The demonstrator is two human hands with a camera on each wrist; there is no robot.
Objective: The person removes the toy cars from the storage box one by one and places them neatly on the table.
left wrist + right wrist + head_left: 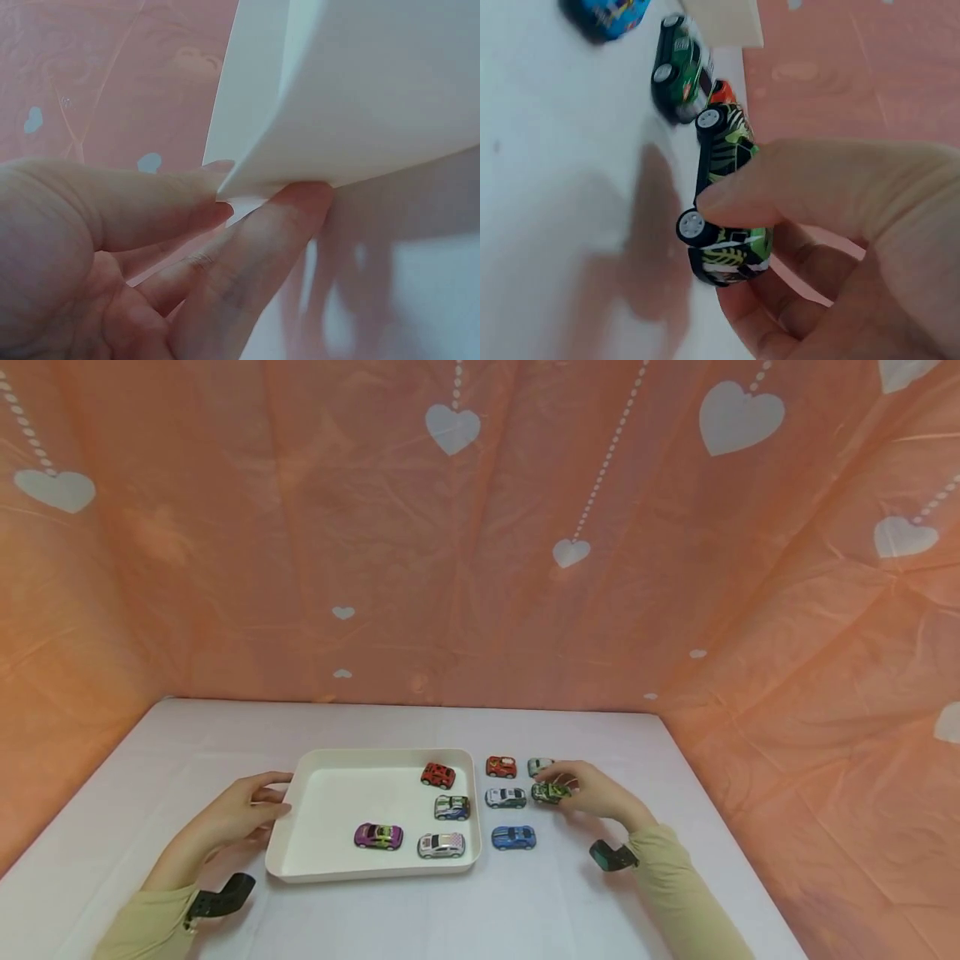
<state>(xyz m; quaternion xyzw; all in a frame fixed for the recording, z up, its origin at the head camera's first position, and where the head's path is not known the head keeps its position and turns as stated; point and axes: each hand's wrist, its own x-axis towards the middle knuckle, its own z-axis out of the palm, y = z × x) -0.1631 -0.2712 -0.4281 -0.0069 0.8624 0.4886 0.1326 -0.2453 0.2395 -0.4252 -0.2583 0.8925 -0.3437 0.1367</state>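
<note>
With thumb and fingers my left hand point(236, 814) pinches the left rim of a white tray point(337, 802); the left wrist view shows the tray's wall point(367, 97) between them. To the tray's right, my right hand point(603, 795) pinches a black-and-green toy car point(724, 154) between thumb and fingers. Beside that car are a pale toy car point(538, 766), partly covered by the hand, and a white-and-green toy car point(506, 797). A red toy car point(501, 766) and a blue toy car point(513, 837) stand near the tray's right edge.
Inside the tray are a red-and-black toy car point(438, 775), a white-and-blue one point(452, 807), a silver one point(441, 845) and a purple one point(378, 836). A white-covered table point(420, 918) meets an orange sheet point(375, 527) with hearts at the back and sides.
</note>
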